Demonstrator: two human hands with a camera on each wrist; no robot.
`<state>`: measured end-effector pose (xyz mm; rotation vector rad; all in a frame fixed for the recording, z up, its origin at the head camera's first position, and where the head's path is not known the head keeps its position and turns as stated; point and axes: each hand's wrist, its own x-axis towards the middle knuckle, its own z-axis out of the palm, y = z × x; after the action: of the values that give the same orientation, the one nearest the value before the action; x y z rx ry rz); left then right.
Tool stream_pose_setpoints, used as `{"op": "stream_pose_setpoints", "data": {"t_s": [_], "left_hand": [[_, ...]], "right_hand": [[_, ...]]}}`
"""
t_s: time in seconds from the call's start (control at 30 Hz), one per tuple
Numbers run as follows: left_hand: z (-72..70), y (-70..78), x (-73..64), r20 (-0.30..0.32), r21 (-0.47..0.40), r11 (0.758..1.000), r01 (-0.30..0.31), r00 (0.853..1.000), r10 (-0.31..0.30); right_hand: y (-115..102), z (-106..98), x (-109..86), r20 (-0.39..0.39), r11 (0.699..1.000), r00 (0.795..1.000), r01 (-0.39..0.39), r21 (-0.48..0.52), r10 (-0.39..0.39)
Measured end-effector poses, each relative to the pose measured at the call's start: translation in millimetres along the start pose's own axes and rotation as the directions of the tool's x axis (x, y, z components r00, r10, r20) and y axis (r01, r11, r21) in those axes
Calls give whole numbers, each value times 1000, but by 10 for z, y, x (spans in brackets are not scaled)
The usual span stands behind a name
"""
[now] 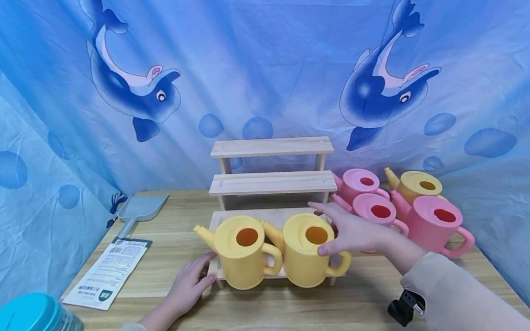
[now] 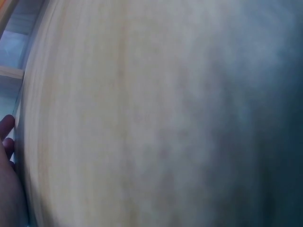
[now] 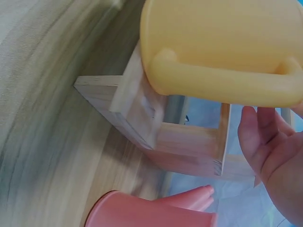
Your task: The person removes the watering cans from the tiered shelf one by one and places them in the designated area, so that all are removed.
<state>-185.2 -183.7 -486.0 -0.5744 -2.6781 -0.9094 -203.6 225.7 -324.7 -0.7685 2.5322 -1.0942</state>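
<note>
Two yellow watering cans stand side by side on the lowest tier of a stepped wooden shelf [image 1: 270,183], spouts pointing left. At the right-hand yellow watering can [image 1: 299,252], my right hand [image 1: 354,230] grips the upper body, thumb on the near side and fingers behind. The right wrist view shows those fingers beside its handle [image 3: 222,85]. My left hand [image 1: 188,285] holds the front left corner of the shelf, close to the left yellow watering can [image 1: 240,258]. In the left wrist view only some fingertips [image 2: 6,126] show at the edge.
Right of the shelf stand several more watering cans, pink ones [image 1: 430,227] and a yellow one [image 1: 417,184]. On the left lie a light-blue dustpan [image 1: 143,207] and a white packet [image 1: 108,275]. A blue-lidded jar [image 1: 27,315] is at the near left. A dolphin-print curtain [image 1: 273,71] hangs behind.
</note>
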Motion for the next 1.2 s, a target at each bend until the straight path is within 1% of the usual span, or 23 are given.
{"op": "stream_pose_setpoints", "data": {"t_s": [0.07, 0.23, 0.33, 0.5, 0.63, 0.73, 0.9, 1.07, 1.2], "left_hand": [[2, 0, -3, 0, -3, 1000, 1, 1000, -1], [-19, 14, -3, 2, -4, 1000, 13, 1000, -13], [-47, 19, 7, 5, 0, 1000, 14, 1000, -14], [-58, 12, 25, 12, 8, 1000, 8, 1000, -8], [-46, 7, 22, 18, 12, 1000, 11, 1000, -11], [-37, 10, 20, 16, 9, 1000, 11, 1000, -11], [-33, 30, 20, 9, -4, 1000, 0, 1000, 0], [-30, 39, 10, 9, -4, 1000, 9, 1000, -9], [-24, 29, 3, 9, -6, 1000, 15, 1000, -15]], "right_hand": [[-3, 20, -9, 9, 1000, 1000, -2, -13, 2], [4, 61, -1, 28, 999, 999, 40, -26, -39], [16, 87, 4, 27, 999, 998, 54, -2, -54], [32, 125, -21, 1, 999, 1000, 31, 26, -31], [35, 142, -42, -2, 998, 1000, -7, 70, 7], [38, 148, -54, 0, 996, 1000, -21, 91, 21], [62, 146, -74, -8, 995, 1000, -15, 97, 16], [117, 129, -102, -24, 995, 1000, -7, 96, 9], [163, 102, -135, -51, 998, 999, 7, 64, -4]]}}
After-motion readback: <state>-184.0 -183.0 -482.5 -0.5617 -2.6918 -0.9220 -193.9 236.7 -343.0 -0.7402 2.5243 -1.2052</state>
